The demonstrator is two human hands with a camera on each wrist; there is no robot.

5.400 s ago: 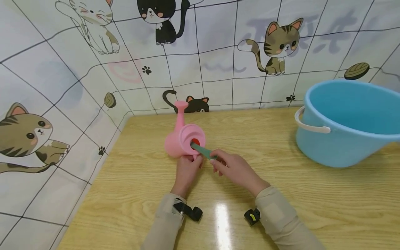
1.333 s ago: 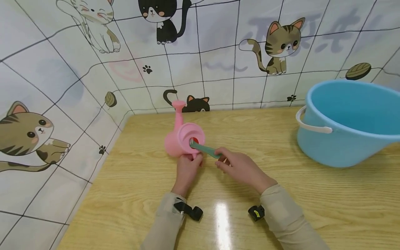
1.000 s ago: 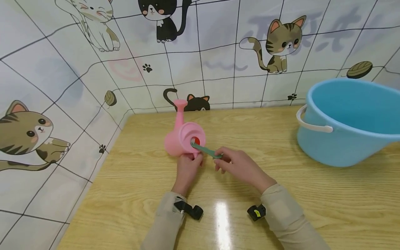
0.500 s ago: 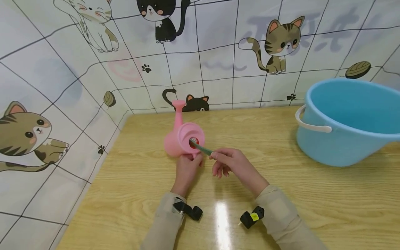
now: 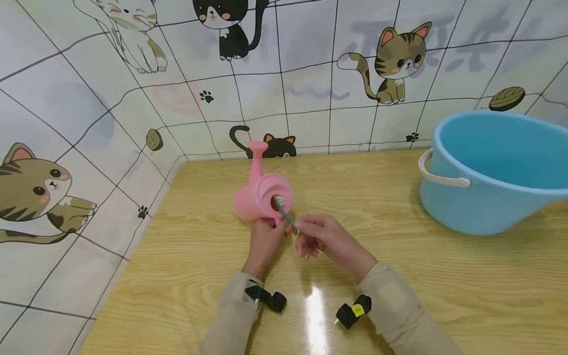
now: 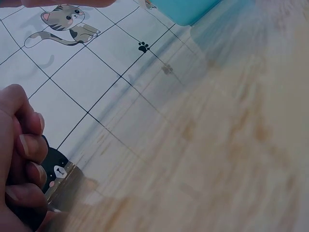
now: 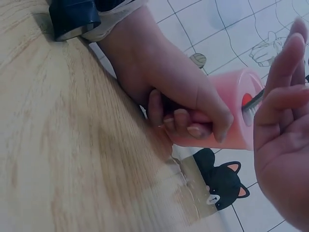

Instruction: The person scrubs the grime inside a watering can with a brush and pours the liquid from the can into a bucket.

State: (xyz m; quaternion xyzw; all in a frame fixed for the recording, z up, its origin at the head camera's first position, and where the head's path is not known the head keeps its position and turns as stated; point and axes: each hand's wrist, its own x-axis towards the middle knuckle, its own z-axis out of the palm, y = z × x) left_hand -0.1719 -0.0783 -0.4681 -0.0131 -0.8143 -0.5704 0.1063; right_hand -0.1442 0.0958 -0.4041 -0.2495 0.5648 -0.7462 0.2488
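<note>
My left hand [image 5: 265, 246] grips the handle of a pink watering can [image 5: 246, 203] on the table, its round mouth turned toward me and its spout pointing to the wall. In the right wrist view the curled fingers of the left hand [image 7: 169, 82] wrap that handle. My right hand [image 5: 328, 241] pinches the end of a green toothbrush [image 5: 288, 220] between thumb and forefinger, the other fingers loosely bent. The brush's white bristles are in the opening of the can. Something red [image 7: 247, 100] shows inside the opening; what it is, I cannot tell.
A large light-blue bucket [image 5: 470, 207] with a white handle stands at the right of the wood-grain table [image 5: 177, 276]. A wall covering [image 5: 310, 113] printed with cats closes off the back and left sides.
The right hand has shifted left and toward me, turning the toothbrush steeper, with its bristles now facing right. The left hand and watering can have hardly moved.
</note>
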